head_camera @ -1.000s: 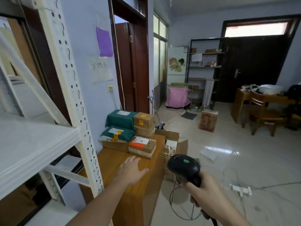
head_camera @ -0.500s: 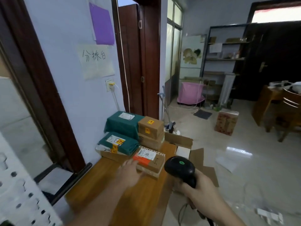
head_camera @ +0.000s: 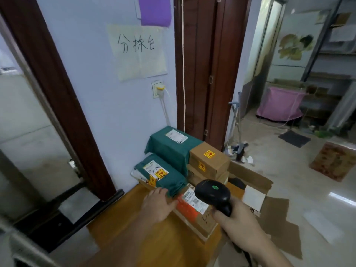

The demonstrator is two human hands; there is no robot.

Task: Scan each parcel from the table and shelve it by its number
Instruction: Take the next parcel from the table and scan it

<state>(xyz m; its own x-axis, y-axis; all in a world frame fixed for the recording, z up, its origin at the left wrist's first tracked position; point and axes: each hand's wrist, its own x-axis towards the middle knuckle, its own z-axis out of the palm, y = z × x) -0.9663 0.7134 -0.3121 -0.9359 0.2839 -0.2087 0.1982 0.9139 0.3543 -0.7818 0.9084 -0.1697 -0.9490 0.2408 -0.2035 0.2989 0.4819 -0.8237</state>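
Parcels are stacked at the far end of the wooden table (head_camera: 134,234). Nearest me lies a flat brown box with an orange patch and a white label (head_camera: 194,211). My left hand (head_camera: 157,204) rests on its left edge with fingers straight, touching the small green bag parcel (head_camera: 163,174) too. My right hand (head_camera: 237,218) grips a black barcode scanner (head_camera: 212,192) just above the box's label. Behind stand a larger green parcel (head_camera: 171,145) and a brown box with yellow stickers (head_camera: 209,158) on another box.
An open cardboard carton (head_camera: 256,191) sits on the floor right of the table. A handwritten paper sign (head_camera: 137,51) and a wall socket (head_camera: 159,89) are on the wall. A dark door frame (head_camera: 57,93) stands left; a pink cloth-covered stand (head_camera: 279,103) is farther back.
I have moved closer to the table. My left hand went forward onto the flat brown box, and the scanner came over its label. The white shelf has left the view.
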